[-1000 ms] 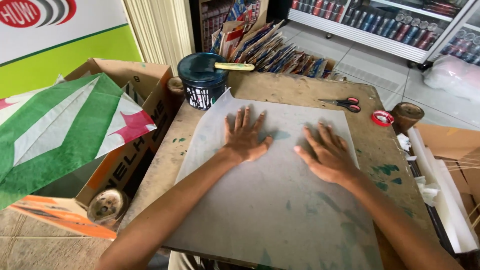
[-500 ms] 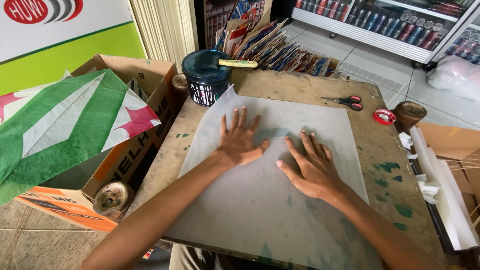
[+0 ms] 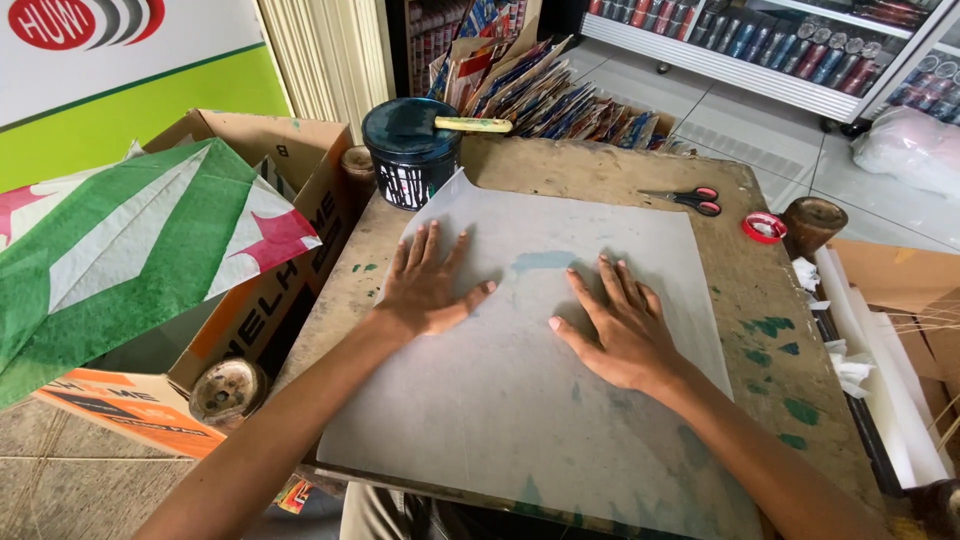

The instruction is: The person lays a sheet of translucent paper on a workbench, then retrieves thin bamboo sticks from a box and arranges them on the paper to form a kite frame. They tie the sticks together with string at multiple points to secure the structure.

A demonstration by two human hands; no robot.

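A large sheet of thin grey paper (image 3: 520, 400) lies flat on a paint-stained wooden table (image 3: 600, 165). My left hand (image 3: 428, 285) presses palm-down on the sheet's left part, fingers spread. My right hand (image 3: 618, 325) lies flat near the sheet's middle, fingers spread and pointing up-left. A faint blue-green patch (image 3: 545, 260) shows through the paper between the hands. Neither hand holds anything.
A dark paint pot (image 3: 410, 150) with a brush (image 3: 470, 124) across it stands at the table's far left corner. Red-handled scissors (image 3: 690, 198), a red tape roll (image 3: 764, 227) and a brown spool (image 3: 812, 222) lie far right. A green-and-white kite (image 3: 130, 250) rests on a cardboard box (image 3: 270, 290) at left.
My right hand has slid toward me and leftward across the sheet. My left hand has stayed pressed in nearly the same spot.
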